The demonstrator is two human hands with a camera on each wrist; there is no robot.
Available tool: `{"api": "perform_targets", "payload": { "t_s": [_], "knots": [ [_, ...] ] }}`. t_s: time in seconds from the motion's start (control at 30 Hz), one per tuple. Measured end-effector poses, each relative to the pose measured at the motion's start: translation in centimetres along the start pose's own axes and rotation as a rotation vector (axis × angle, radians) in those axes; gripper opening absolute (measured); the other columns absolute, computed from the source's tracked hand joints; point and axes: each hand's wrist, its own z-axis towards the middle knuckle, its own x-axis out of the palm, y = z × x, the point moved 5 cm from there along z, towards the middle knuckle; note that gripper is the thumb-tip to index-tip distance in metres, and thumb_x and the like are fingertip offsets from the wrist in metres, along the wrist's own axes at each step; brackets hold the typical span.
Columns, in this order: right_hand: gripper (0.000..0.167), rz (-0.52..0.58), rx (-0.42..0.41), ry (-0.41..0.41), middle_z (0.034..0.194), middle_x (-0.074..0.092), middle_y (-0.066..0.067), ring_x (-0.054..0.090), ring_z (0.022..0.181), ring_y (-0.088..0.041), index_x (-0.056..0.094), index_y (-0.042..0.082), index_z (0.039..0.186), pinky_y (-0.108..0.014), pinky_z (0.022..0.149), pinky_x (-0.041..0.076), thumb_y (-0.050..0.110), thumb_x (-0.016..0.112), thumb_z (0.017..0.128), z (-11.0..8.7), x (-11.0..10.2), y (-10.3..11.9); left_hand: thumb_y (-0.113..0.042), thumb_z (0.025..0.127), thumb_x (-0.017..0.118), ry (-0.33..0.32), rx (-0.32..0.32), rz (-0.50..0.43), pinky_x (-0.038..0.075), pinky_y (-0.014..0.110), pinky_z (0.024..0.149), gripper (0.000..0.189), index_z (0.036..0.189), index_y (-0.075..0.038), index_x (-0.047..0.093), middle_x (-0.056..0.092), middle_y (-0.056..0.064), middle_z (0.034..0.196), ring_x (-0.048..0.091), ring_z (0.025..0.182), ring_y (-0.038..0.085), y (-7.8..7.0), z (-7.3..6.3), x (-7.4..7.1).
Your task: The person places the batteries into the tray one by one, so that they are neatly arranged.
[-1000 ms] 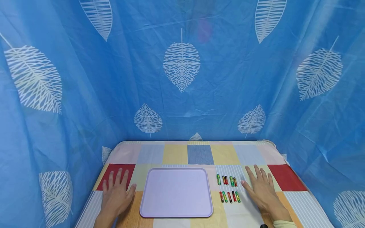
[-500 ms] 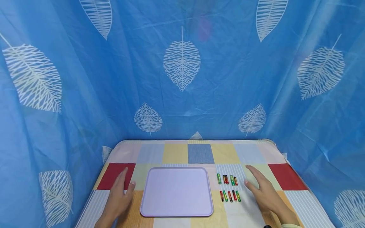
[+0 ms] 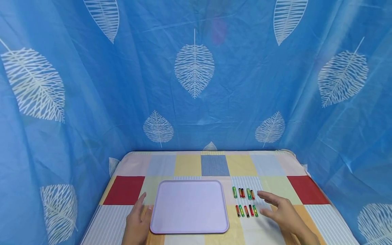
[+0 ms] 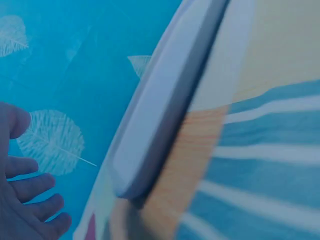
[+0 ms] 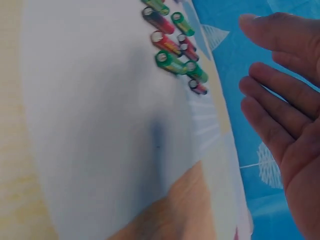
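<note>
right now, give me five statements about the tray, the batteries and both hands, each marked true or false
1. The batteries lie in two rows on the patchwork cloth, off the tray. True.
2. All the batteries are green. False: some are green, others mostly red.
3. The right hand is nearer the batteries than the left hand is. True.
4. The right hand pinches a battery. False: it holds nothing.
5. The tray is round. False: it is rectangular, with rounded corners.
</note>
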Motion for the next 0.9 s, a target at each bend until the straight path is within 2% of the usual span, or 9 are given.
{"api": "perform_targets", "payload": {
  "t_s": [0.1,0.2,0.27,0.43,0.53,0.63,0.83,0.9],
  "knots": [
    [0.060,0.028,0.038,0.029,0.140,0.075,-0.011,0.073,0.129,-0.036,0.071,0.007,0.144,-0.031,0.104,0.063,0.012,0.090,0.088,0.1,0.7,-0.4,-0.018,0.108,0.064,-0.019,0.016,0.030,0.035,0.071,0.127,0.060,0.163,-0.002,0.045,0.048,0.028,0.166,0.044,0.155,0.050,0.5,-0.4,0.7],
    [0.057,0.052,0.092,0.050,0.140,0.075,-0.013,0.072,0.129,-0.035,0.073,0.008,0.142,-0.040,0.104,0.065,0.010,0.090,0.087,0.2,1.3,-0.8,-0.012,0.105,0.066,-0.071,0.086,0.089,0.039,0.068,0.124,0.057,0.159,-0.001,0.051,0.053,0.027,0.162,0.047,0.152,0.049,1.1,-0.7,1.3],
    [0.056,0.070,0.131,0.064,0.141,0.074,-0.014,0.071,0.130,-0.036,0.074,0.009,0.141,-0.041,0.102,0.065,0.009,0.090,0.087,0.2,1.7,-1.1,-0.008,0.102,0.068,-0.115,0.153,0.123,0.041,0.069,0.120,0.056,0.155,0.001,0.054,0.056,0.028,0.157,0.048,0.149,0.051,1.5,-0.9,1.7],
    [0.055,0.075,0.189,0.087,0.141,0.074,-0.012,0.068,0.134,-0.035,0.076,0.013,0.139,-0.027,0.097,0.063,0.006,0.090,0.086,0.2,2.5,-1.5,-0.002,0.095,0.070,-0.176,0.311,0.155,0.044,0.073,0.108,0.054,0.147,0.004,0.061,0.061,0.033,0.148,0.052,0.139,0.059,2.7,-1.4,2.8],
    [0.056,0.038,0.157,0.088,0.140,0.075,-0.011,0.069,0.133,-0.035,0.077,0.012,0.138,-0.022,0.097,0.059,0.004,0.089,0.084,0.3,2.8,-1.5,0.002,0.089,0.072,-0.183,0.369,0.181,0.044,0.073,0.104,0.056,0.144,0.006,0.063,0.064,0.033,0.145,0.054,0.134,0.061,3.5,-1.6,3.3],
    [0.056,0.019,0.148,0.092,0.139,0.075,-0.010,0.069,0.132,-0.033,0.077,0.013,0.137,-0.023,0.097,0.059,0.005,0.090,0.084,0.4,3.2,-1.5,0.004,0.085,0.072,-0.137,0.368,0.211,0.041,0.075,0.105,0.060,0.144,0.008,0.061,0.062,0.035,0.146,0.049,0.136,0.061,4.1,-1.7,3.6],
    [0.053,-0.010,0.221,0.091,0.138,0.075,-0.010,0.068,0.128,-0.028,0.080,0.018,0.133,-0.038,0.101,0.061,0.006,0.091,0.083,0.4,3.8,-1.7,0.004,0.088,0.070,0.007,0.260,0.230,0.032,0.080,0.114,0.066,0.152,0.008,0.055,0.054,0.034,0.156,0.035,0.147,0.059,4.5,-1.8,3.9],
    [0.050,-0.017,0.220,0.082,0.136,0.075,-0.011,0.069,0.126,-0.028,0.082,0.017,0.130,-0.036,0.097,0.062,0.003,0.090,0.083,0.5,3.9,-1.8,0.003,0.089,0.069,0.048,0.217,0.220,0.028,0.081,0.116,0.068,0.155,0.007,0.053,0.051,0.033,0.159,0.031,0.150,0.059,4.3,-1.7,3.9]
  ]
}}
